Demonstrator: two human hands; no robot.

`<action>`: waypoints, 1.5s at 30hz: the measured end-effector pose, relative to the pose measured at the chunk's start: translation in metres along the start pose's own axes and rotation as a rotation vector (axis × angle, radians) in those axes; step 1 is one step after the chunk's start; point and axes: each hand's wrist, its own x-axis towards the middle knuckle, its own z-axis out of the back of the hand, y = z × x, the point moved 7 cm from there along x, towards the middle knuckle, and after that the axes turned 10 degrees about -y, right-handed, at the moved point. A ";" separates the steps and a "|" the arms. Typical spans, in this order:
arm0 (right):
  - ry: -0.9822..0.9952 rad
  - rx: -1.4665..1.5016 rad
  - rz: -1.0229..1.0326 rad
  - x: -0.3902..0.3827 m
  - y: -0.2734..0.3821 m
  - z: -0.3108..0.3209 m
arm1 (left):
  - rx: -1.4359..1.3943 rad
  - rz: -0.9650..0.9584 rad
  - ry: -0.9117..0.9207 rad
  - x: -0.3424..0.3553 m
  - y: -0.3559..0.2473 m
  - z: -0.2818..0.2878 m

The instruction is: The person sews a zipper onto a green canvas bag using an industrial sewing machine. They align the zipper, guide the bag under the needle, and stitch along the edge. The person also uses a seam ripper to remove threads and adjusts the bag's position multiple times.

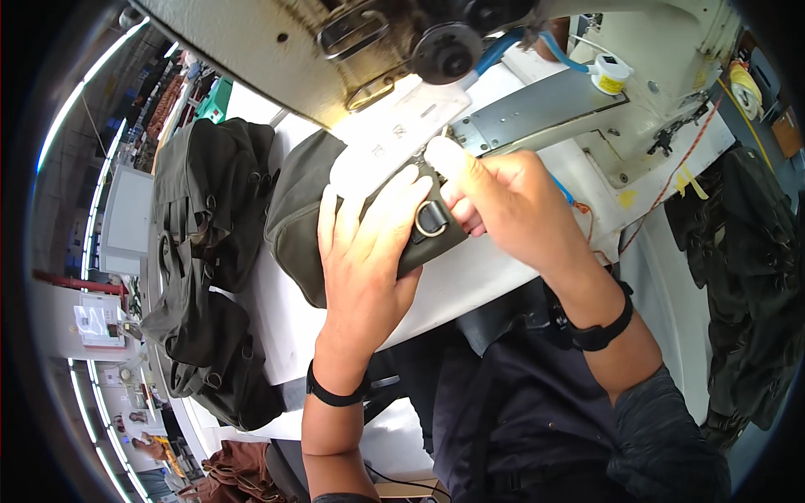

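A dark olive fabric bag (pixel 298 220) lies on the white sewing table (pixel 449 293), its far edge under the head of a sewing machine (pixel 260 50). My left hand (pixel 365 251) rests flat on top of the bag with its fingers stretched out. At the bag's right end, my right hand (pixel 520 210) is closed on the edge, thumb above and fingers curled beneath. A metal D-ring on a short black tab (pixel 431 220) shows between my hands. Bright glare washes out my fingertips and the spot by the needle.
Several similar olive bags (pixel 210 193) are piled along the left side. More dark olive pieces (pixel 746 268) hang at the right. The machine's grey metal bed plate (pixel 545 109) and a blue air hose (pixel 503 49) lie beyond my right hand. Brown bags (pixel 239 471) sit at lower left.
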 end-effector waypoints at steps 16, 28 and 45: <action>-0.043 0.075 -0.031 -0.015 -0.007 -0.006 | 0.039 -0.065 -0.044 -0.007 0.005 0.000; -0.039 0.072 -0.018 -0.019 -0.008 -0.006 | -0.133 0.066 -0.058 -0.009 -0.002 -0.004; -0.064 0.086 0.004 -0.007 -0.012 0.001 | -0.163 0.118 -0.087 -0.005 0.007 -0.012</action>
